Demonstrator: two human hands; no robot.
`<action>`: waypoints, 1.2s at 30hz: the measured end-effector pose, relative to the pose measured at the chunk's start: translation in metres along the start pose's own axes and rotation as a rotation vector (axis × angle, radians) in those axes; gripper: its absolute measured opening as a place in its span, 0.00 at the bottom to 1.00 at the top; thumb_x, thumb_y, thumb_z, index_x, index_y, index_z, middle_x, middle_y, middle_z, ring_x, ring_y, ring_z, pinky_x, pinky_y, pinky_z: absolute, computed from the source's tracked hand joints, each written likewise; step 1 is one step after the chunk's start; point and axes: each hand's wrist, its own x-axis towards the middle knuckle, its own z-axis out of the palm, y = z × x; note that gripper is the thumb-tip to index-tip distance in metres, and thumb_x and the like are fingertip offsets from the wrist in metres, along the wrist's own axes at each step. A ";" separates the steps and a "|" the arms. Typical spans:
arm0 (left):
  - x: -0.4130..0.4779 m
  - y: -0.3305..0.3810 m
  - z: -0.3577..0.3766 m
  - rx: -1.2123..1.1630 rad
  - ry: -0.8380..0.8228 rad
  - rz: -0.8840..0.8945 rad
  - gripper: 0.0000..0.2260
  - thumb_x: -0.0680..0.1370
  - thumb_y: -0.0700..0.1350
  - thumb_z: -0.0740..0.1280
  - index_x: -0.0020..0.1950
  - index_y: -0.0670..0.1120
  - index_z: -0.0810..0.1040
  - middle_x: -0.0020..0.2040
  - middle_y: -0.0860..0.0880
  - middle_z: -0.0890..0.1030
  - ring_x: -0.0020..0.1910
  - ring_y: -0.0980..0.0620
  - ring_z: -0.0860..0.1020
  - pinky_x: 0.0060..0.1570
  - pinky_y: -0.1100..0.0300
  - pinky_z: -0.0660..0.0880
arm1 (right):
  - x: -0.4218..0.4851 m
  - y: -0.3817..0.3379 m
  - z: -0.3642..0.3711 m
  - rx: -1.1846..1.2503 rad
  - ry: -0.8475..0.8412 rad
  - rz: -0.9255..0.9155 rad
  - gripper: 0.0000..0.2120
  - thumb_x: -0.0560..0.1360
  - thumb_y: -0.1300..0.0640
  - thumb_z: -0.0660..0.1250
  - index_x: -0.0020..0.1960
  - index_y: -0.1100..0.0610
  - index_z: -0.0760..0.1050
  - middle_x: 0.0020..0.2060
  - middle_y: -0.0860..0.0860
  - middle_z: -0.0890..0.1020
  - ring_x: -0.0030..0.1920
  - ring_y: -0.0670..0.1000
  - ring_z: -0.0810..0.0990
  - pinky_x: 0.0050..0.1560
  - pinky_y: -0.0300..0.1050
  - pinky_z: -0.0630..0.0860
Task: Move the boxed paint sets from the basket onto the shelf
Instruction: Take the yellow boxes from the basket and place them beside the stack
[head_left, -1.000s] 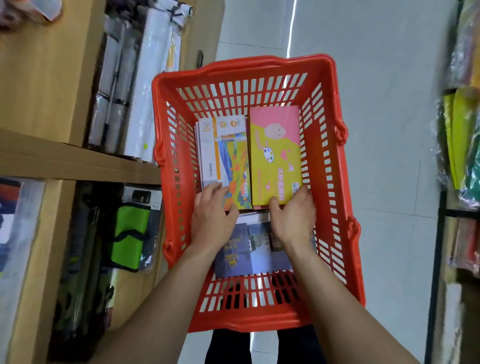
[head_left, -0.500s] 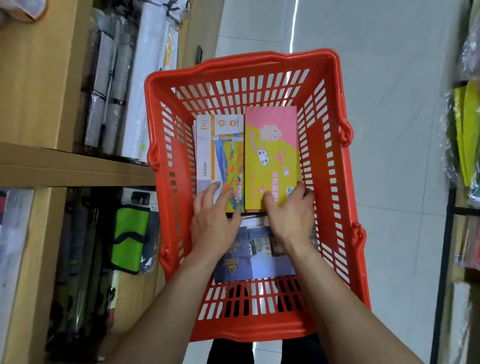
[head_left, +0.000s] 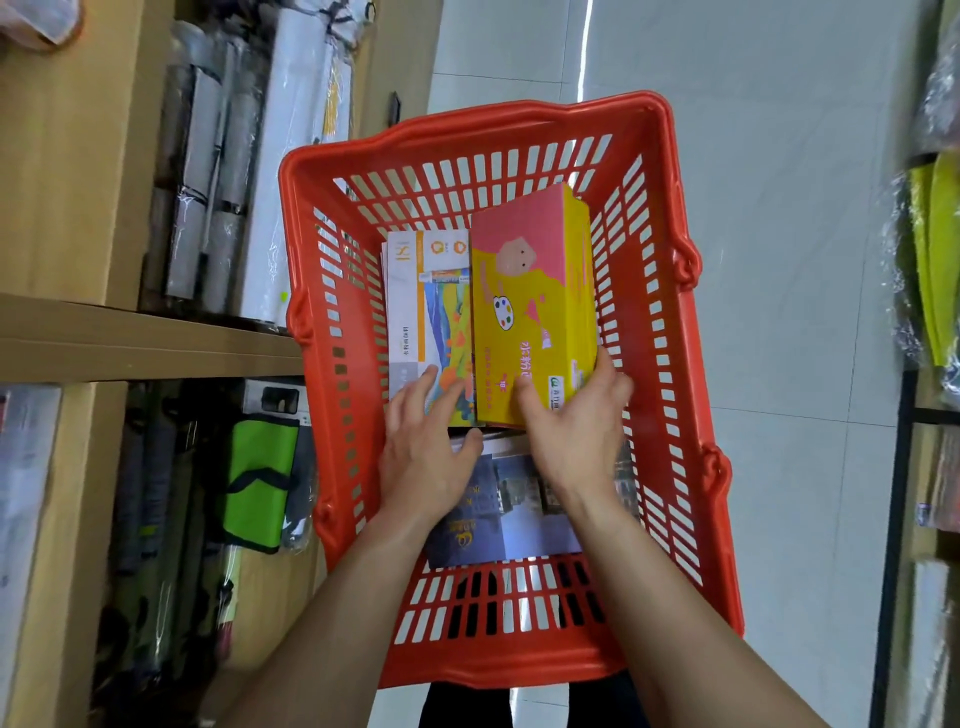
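Single view: a wide-angle head camera, aimed forward and steeply down. It looks from close above into the basket (head_left: 519, 115), which fills the frame centre. The left forearm (head_left: 332, 618) and right forearm (head_left: 670, 597) enter from the bottom edge. A shelf (head_left: 145, 338) lines the left side, with floor (head_left: 779, 208) beyond.

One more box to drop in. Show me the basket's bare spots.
Free: the strip between the dark blue box and the basket rim nearest you; a narrower one between white box and far wall. Crowded mid-basket: left hand, right hand, yellow box.
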 end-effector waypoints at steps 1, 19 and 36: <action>0.001 0.000 -0.001 -0.011 -0.001 0.000 0.27 0.78 0.53 0.69 0.76 0.56 0.67 0.80 0.51 0.62 0.77 0.47 0.56 0.72 0.51 0.59 | -0.001 -0.003 -0.001 0.009 -0.007 -0.004 0.44 0.73 0.39 0.73 0.78 0.61 0.60 0.70 0.60 0.72 0.69 0.61 0.74 0.65 0.54 0.72; -0.037 0.055 -0.060 -1.040 -0.091 -0.236 0.25 0.64 0.65 0.74 0.60 0.65 0.77 0.57 0.58 0.85 0.55 0.54 0.84 0.53 0.55 0.80 | -0.070 -0.008 -0.094 0.570 -0.470 0.043 0.21 0.73 0.59 0.79 0.63 0.52 0.78 0.54 0.49 0.88 0.52 0.52 0.88 0.51 0.47 0.85; -0.100 0.003 -0.164 -0.781 0.346 -0.310 0.25 0.64 0.60 0.75 0.59 0.63 0.74 0.45 0.71 0.83 0.41 0.67 0.83 0.33 0.68 0.76 | 0.026 -0.035 0.010 0.026 -0.616 0.042 0.26 0.81 0.50 0.67 0.74 0.61 0.68 0.64 0.57 0.80 0.57 0.55 0.82 0.57 0.42 0.78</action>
